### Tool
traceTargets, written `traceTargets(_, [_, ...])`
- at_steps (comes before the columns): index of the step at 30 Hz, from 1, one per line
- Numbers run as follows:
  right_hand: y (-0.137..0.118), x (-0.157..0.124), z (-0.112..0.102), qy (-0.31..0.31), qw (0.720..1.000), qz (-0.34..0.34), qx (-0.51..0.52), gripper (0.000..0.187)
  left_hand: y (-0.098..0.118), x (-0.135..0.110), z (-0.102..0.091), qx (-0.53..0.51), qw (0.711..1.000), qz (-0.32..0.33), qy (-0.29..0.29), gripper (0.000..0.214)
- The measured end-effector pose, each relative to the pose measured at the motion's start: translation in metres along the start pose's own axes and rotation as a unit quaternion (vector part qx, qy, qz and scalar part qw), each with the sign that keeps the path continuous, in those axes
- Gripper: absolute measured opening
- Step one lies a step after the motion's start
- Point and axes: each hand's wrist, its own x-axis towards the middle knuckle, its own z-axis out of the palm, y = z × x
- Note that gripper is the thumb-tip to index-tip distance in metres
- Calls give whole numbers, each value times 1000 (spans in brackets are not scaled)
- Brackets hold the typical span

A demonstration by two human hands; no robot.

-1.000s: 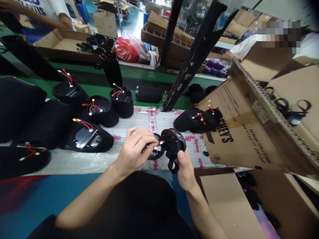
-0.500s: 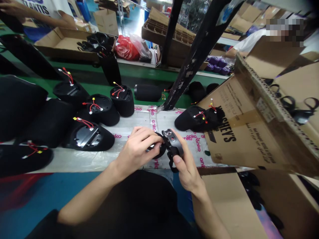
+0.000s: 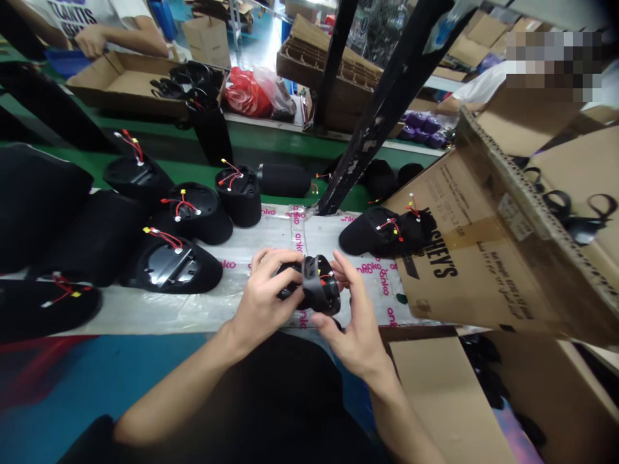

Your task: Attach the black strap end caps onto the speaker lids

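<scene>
A black round plastic cap (image 3: 316, 283), with a grey-black band round it and small red and yellow bits on its inner side, is held above the wrapped bench. Fingers of my left hand (image 3: 268, 290) are closed on its left side, beside a dark piece partly hidden by them. My right hand (image 3: 358, 325) is at the cap's right, thumb and fingers spread apart; whether its fingertips touch the rim I cannot tell. Behind and to the left stands a black cloth-covered cylinder (image 3: 193, 222) with red wires and connectors on its top.
Several similar cylinders stand left, and a pair (image 3: 367, 232) stands right. A large carton (image 3: 464, 258) leans at the right edge. A slanted black post (image 3: 367, 122) rises behind the bench (image 3: 271, 248). Across the green belt, a co-worker's hand (image 3: 91, 42) is near an open box (image 3: 120, 84).
The cap has shifted left and turned, from my right hand's grip into my left. My right fingers have spread off it. The co-worker's hand at upper left has moved right.
</scene>
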Motion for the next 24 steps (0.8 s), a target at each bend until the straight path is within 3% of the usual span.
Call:
traceTargets(2, [-6, 2, 3, 37, 998, -6, -43, 96, 1, 0, 4, -20, 999, -26, 4, 17])
traceTargets(4, [-13, 6, 8, 59, 995, 4, -74, 93, 0, -1, 4, -105, 991, -84, -14, 13])
traceTargets(6, [-22, 12, 14, 64, 992, 23, -110, 87, -4, -3, 2, -239, 958, -154, -21, 10])
traceTargets(8, [-30, 18, 20, 76, 983, 41, -163, 85, -9, -5, -2, -358, 913, -195, -9, 25])
traceTargets(10, [-36, 23, 24, 82, 972, 56, -212, 87, -13, -6, -3, -405, 890, -206, -26, 45])
traceTargets(13, [-36, 25, 20, 43, 979, 58, -190, 87, -17, -6, -1, -372, 899, -219, -76, 58])
traceTargets(16, [-26, 18, 10, 4, 994, 46, -97, 62, -20, -1, 4, -340, 909, -241, -33, 50])
traceTargets(18, [-17, 12, 7, -5, 998, 35, -48, 52, -19, 3, 3, -320, 923, -215, -14, 39])
traceTargets(22, [-5, 8, 10, -36, 999, 15, -7, 93, -10, 11, -13, -197, 974, -103, -35, 19])
traceTargets(24, [-1, 11, 14, -30, 999, 16, 3, 93, -1, 19, -26, -88, 991, -53, -89, 17])
